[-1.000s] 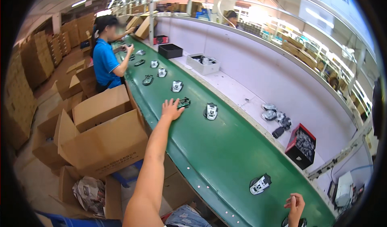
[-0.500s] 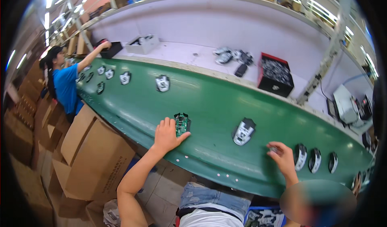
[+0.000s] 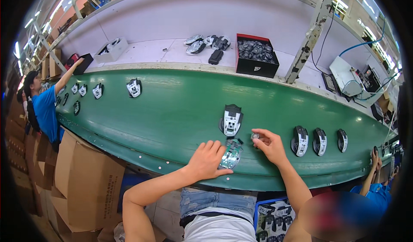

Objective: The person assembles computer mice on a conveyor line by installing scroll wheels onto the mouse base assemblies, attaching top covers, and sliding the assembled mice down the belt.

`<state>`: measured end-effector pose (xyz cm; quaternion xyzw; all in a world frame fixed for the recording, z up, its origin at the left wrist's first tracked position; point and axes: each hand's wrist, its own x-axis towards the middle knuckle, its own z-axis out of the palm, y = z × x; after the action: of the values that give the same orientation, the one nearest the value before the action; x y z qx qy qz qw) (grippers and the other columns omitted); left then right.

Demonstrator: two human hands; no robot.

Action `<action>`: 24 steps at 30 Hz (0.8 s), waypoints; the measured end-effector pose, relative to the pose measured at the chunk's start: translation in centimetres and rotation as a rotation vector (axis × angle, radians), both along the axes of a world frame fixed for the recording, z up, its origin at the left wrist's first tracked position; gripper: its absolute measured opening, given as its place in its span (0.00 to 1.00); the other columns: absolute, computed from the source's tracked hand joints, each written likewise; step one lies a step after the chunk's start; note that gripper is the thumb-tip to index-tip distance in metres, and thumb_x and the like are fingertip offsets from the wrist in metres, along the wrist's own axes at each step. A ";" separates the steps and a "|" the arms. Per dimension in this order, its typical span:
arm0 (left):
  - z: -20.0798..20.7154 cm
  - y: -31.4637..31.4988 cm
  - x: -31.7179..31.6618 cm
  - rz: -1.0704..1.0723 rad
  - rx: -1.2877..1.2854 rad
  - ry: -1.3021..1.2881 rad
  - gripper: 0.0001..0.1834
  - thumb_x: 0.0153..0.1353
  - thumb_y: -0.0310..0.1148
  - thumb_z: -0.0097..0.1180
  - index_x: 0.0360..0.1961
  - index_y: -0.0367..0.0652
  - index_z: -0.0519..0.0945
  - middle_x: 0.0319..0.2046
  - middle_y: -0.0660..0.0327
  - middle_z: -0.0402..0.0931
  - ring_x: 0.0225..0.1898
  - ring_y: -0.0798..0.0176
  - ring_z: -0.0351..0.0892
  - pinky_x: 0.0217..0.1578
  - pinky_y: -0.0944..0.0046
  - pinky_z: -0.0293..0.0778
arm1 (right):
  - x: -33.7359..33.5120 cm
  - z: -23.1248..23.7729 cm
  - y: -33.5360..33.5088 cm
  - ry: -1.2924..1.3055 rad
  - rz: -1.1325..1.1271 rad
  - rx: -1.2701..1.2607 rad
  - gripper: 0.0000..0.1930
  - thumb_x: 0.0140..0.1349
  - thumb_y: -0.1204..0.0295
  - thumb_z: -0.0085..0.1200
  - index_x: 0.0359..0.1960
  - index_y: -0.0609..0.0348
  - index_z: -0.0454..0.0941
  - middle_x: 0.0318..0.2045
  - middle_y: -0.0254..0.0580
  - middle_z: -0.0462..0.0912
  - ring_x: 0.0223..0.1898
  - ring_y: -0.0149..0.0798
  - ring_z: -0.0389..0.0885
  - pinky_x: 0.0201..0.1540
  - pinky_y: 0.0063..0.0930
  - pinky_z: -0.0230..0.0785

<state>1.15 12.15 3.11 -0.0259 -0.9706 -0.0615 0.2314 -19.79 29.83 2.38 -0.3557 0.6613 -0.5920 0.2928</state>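
My left hand (image 3: 205, 161) grips a computer mouse base with a green circuit board (image 3: 232, 152) by its left side, thumb along the near edge and fingers along the far one. In the fingertips of my right hand (image 3: 270, 148) is a small round grey wheel-like part (image 3: 255, 136), pinched just right of the board. A white and dark mouse shell (image 3: 232, 121) lies on the green belt (image 3: 180, 113) right behind the board, touching it or nearly so. To the right of my right hand stand three mouse shells in a row, the nearest a white and black one (image 3: 300, 141).
On the shelf behind the belt sit a black and red box (image 3: 258, 70) of round parts, several loose mouse pieces (image 3: 195, 47) and a white bin (image 3: 111, 55). A metal post (image 3: 307, 40) rises behind. Left, a co-worker in blue (image 3: 45, 113) reaches over; a cardboard carton (image 3: 88, 186) stands close.
My left hand has brought the circuit board base rightward to the near end of the mouse shell. My two hands are now closer together. The whole view has shifted to the right.
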 end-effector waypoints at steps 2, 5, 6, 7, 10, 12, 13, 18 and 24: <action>-0.5 0.9 -2.0 0.001 -0.008 0.037 0.35 0.50 0.65 0.62 0.34 0.38 0.74 0.34 0.56 0.67 0.36 0.55 0.68 0.35 0.59 0.65 | 0.1 -0.1 -0.1 0.022 -0.027 -0.006 0.16 0.62 0.77 0.62 0.51 0.64 0.78 0.37 0.40 0.84 0.34 0.25 0.82 0.36 0.19 0.76; -0.9 1.8 -4.7 0.027 -0.056 0.027 0.35 0.53 0.65 0.60 0.31 0.38 0.74 0.30 0.57 0.67 0.32 0.57 0.69 0.33 0.60 0.64 | 0.3 -0.1 -0.1 0.362 -0.175 -0.013 0.17 0.56 0.78 0.67 0.48 0.64 0.80 0.34 0.40 0.85 0.32 0.27 0.82 0.35 0.21 0.75; -1.0 2.0 -5.4 0.024 -0.043 0.036 0.35 0.53 0.65 0.60 0.31 0.38 0.74 0.30 0.57 0.67 0.32 0.57 0.69 0.33 0.60 0.64 | 0.2 0.2 0.1 0.372 -0.176 -0.001 0.17 0.56 0.78 0.67 0.48 0.64 0.80 0.34 0.40 0.85 0.32 0.27 0.82 0.35 0.21 0.75; -1.2 2.0 -5.8 -0.008 -0.022 0.055 0.35 0.54 0.65 0.59 0.32 0.37 0.75 0.30 0.57 0.68 0.32 0.57 0.69 0.33 0.60 0.64 | 0.3 0.4 0.2 0.481 -0.165 -0.009 0.17 0.54 0.78 0.67 0.47 0.64 0.81 0.34 0.41 0.85 0.31 0.29 0.83 0.36 0.23 0.75; -1.8 2.1 -6.3 -0.056 0.038 0.078 0.36 0.55 0.63 0.59 0.38 0.34 0.76 0.31 0.56 0.69 0.32 0.55 0.71 0.33 0.59 0.66 | 0.5 1.1 -0.1 0.655 -0.162 0.006 0.17 0.51 0.77 0.69 0.45 0.62 0.83 0.34 0.42 0.85 0.32 0.35 0.84 0.38 0.27 0.77; -2.3 2.1 -5.7 -0.059 0.109 0.056 0.40 0.56 0.60 0.60 0.49 0.28 0.75 0.32 0.54 0.71 0.32 0.55 0.74 0.34 0.58 0.70 | 0.6 0.7 0.0 0.786 -0.188 -0.006 0.17 0.51 0.76 0.69 0.45 0.61 0.83 0.36 0.43 0.85 0.34 0.38 0.84 0.39 0.29 0.77; -2.3 2.1 -5.4 -0.063 0.121 0.060 0.40 0.56 0.60 0.60 0.49 0.28 0.75 0.32 0.54 0.71 0.32 0.55 0.74 0.34 0.58 0.70 | 0.8 1.0 -0.1 0.816 -0.197 0.000 0.18 0.51 0.76 0.69 0.45 0.62 0.83 0.36 0.45 0.85 0.33 0.40 0.84 0.39 0.30 0.77; -2.8 2.4 -5.4 -0.061 0.077 0.070 0.40 0.55 0.61 0.62 0.48 0.29 0.76 0.31 0.55 0.71 0.31 0.56 0.73 0.33 0.60 0.70 | 0.8 1.5 -0.2 0.928 -0.230 0.066 0.18 0.50 0.76 0.70 0.44 0.62 0.84 0.36 0.45 0.84 0.33 0.41 0.83 0.39 0.31 0.76; -2.2 2.5 -5.1 -0.074 0.092 -0.012 0.42 0.49 0.67 0.62 0.44 0.33 0.77 0.30 0.58 0.71 0.30 0.59 0.72 0.33 0.62 0.69 | 1.8 2.4 -0.4 0.976 -0.219 0.261 0.15 0.50 0.75 0.69 0.41 0.62 0.84 0.33 0.43 0.82 0.35 0.46 0.82 0.38 0.37 0.75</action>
<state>-3.95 14.70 0.90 -0.0505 -0.9665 -0.1147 0.2239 -17.99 29.48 4.78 -0.4796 0.8226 -0.2968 -0.0717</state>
